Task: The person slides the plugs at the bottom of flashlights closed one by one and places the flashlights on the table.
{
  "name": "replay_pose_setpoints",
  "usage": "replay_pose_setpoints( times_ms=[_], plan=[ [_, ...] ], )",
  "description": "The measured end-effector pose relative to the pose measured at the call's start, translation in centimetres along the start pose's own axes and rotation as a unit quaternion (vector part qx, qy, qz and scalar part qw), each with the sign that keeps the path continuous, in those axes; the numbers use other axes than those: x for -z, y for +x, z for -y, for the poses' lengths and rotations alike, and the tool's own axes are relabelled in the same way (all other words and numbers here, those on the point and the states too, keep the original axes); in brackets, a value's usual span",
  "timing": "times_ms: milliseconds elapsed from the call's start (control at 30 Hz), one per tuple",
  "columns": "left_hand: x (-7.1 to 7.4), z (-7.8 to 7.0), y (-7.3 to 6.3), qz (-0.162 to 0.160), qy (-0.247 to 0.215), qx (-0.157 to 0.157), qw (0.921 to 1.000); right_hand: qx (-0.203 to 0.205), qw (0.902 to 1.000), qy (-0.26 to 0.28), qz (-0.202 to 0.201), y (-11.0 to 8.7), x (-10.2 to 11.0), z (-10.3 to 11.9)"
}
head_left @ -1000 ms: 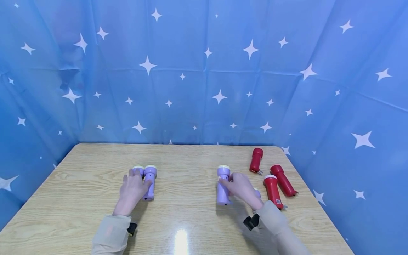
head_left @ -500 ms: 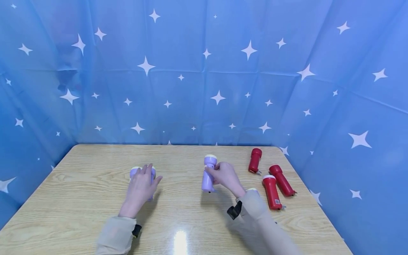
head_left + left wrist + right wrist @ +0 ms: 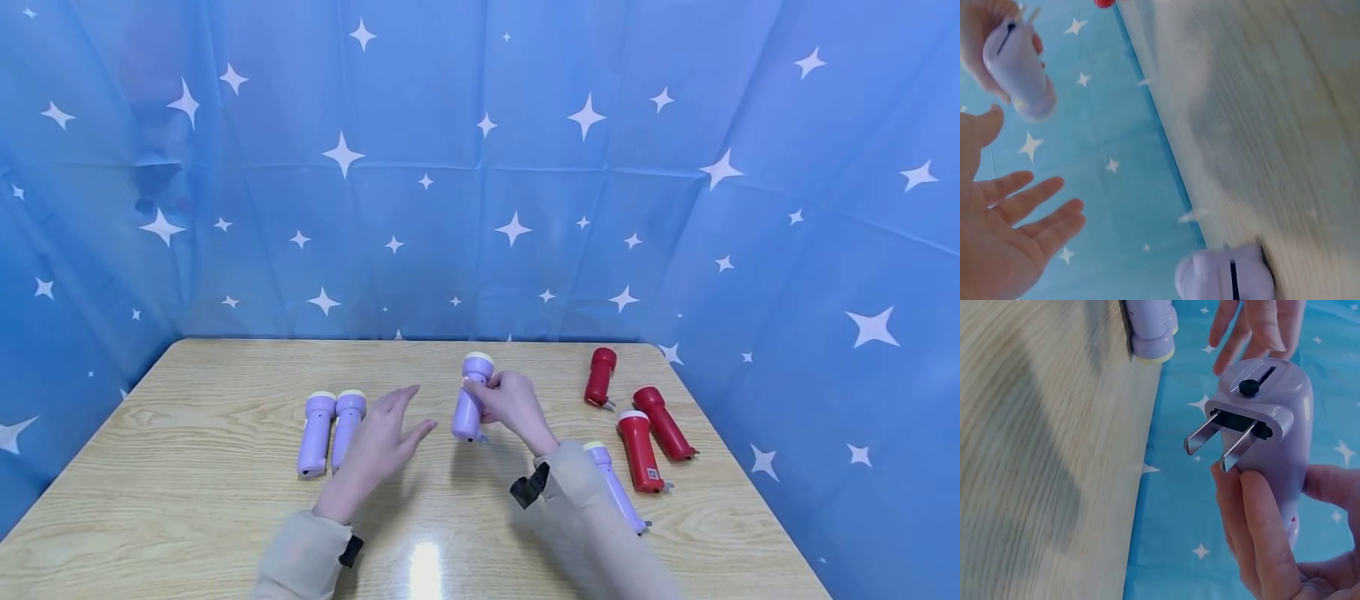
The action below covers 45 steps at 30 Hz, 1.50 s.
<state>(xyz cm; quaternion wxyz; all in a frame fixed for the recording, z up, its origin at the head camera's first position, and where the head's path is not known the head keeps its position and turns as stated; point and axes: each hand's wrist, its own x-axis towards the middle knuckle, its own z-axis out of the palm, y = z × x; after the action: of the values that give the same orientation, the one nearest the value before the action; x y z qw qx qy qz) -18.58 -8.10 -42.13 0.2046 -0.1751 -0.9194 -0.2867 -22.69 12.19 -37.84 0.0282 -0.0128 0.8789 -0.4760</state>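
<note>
My right hand (image 3: 513, 406) grips a purple flashlight (image 3: 468, 408) above the table, its pale-rimmed head pointing away from me. Two metal plug prongs (image 3: 1220, 440) stick out of its tail in the right wrist view, with a black slider (image 3: 1249, 387) beside them. My left hand (image 3: 382, 437) is held up to the left of it, fingers spread and thumb apart, holding nothing. Just left of that hand two purple flashlights lie side by side; the nearer one (image 3: 348, 425) is partly covered by the hand, the outer one (image 3: 316, 433) shows whole.
Another purple flashlight (image 3: 617, 492) lies by my right forearm, partly hidden by the sleeve. Farther right on the wooden table (image 3: 225, 533) are three red flashlights: one at the back (image 3: 601, 379), one at the edge (image 3: 665, 423), one nearer (image 3: 640, 450). A blue starred curtain (image 3: 450, 208) hangs behind.
My right hand has carried the purple flashlight left and up from the right side. The left hand has come off the pair of purple flashlights and moved right, towards the held one.
</note>
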Motion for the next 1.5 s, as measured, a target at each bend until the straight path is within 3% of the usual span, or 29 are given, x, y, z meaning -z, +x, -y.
replay_pose_setpoints(
  times_ms=[267,500,1500],
  plan=[
    [-1.5,-1.5,-0.2,0.010,-0.010,-0.038,0.9992,-0.005,0.9997,0.023,-0.007,0.3,-0.3,0.3],
    [-2.2,-1.8,-0.3,0.019,-0.017,-0.050,0.9984,-0.004,0.9997,0.024,-0.005,0.4,-0.4,0.6],
    [-2.6,-2.3,-0.4,-0.004,-0.022,-0.055,0.9982,0.003,0.9993,0.036,-0.005,0.5,-1.0,0.5]
  ],
)
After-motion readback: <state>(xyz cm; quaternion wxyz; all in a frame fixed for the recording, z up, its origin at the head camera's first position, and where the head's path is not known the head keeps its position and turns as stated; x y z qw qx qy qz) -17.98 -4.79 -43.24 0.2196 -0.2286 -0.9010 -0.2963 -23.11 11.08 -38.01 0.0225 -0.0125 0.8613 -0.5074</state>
